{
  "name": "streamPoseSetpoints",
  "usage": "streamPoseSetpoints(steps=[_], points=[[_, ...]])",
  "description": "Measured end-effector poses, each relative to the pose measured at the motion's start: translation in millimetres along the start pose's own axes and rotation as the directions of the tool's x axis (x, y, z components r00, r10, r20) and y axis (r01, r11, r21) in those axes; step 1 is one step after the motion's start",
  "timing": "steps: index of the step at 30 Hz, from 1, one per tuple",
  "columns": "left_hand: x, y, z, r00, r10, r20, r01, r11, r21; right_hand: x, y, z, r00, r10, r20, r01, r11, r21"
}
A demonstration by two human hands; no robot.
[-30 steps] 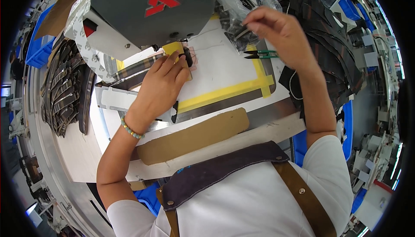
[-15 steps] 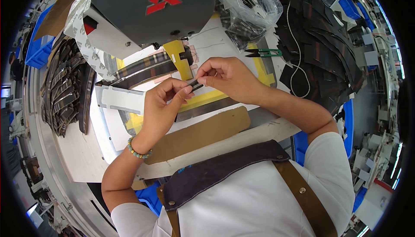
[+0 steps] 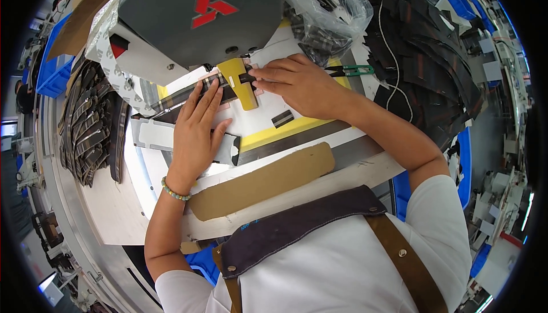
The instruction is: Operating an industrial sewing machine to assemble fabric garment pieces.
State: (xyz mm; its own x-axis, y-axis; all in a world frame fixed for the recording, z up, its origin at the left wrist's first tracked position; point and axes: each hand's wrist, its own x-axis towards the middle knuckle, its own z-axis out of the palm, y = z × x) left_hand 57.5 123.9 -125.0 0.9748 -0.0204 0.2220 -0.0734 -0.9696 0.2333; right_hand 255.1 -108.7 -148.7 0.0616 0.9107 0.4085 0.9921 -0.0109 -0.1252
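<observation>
My left hand (image 3: 197, 130) lies flat, its fingers stretched over a dark plaid fabric strip (image 3: 177, 97) beside the yellow plate (image 3: 242, 87). On the plate's other side, my right hand (image 3: 305, 89) is open and palm down. Its fingertips touch a small dark piece (image 3: 246, 77) at the plate's right edge; part of that piece is hidden. A small dark striped fabric piece (image 3: 282, 119) lies loose below the right hand. Next to the left hand is a pale template (image 3: 157, 134) with grey edges, partly covered by that hand.
The dark grey sewing machine head (image 3: 171, 22) overhangs the work. Green-handled snips (image 3: 357, 70) and a clear plastic bag (image 3: 337, 10) lie to the right, before a heap of dark pieces (image 3: 422, 56). Plaid strips (image 3: 85, 130) are piled left. A brown board (image 3: 265, 182) lies in front.
Both hands had pinched a small dark piece between them; now they are spread flat at the yellow plate. A loose piece shows below the right hand; whether it is the same one, I cannot tell.
</observation>
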Motion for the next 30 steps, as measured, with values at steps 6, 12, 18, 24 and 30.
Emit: streamPoseSetpoints(steps=[6, 12, 18, 24, 30], points=[[1.8, 0.4, 0.9, 1.0, 0.002, 0.006, -0.002, 1.0, 0.003, 0.8, -0.8, -1.0, 0.996, 0.045, 0.074, -0.048, 0.998, 0.041], [6.1, -0.1, 0.3, 1.0, 0.001, 0.012, -0.001, 1.0, -0.007, 0.2, 1.4, 0.2, 0.999, 0.037, 0.017, -0.038, 0.998, 0.059], [6.5, -0.3, -0.5, 1.0, 0.004, 0.013, -0.004, 1.0, -0.015, 0.2, -0.6, -1.4, 0.998, 0.052, 0.027, -0.054, 0.997, 0.062], [4.8, -3.1, 0.7, 1.0, 0.013, 0.008, -0.013, 1.0, -0.021, -1.1, -0.1, 1.2, 0.999, 0.04, 0.004, -0.041, 0.996, 0.083], [5.4, -3.1, 1.4, 1.0, 0.002, 0.013, -0.002, 1.0, -0.029, -0.3, 6.6, -7.8, 0.975, 0.158, -0.157, -0.105, 0.947, 0.303]])
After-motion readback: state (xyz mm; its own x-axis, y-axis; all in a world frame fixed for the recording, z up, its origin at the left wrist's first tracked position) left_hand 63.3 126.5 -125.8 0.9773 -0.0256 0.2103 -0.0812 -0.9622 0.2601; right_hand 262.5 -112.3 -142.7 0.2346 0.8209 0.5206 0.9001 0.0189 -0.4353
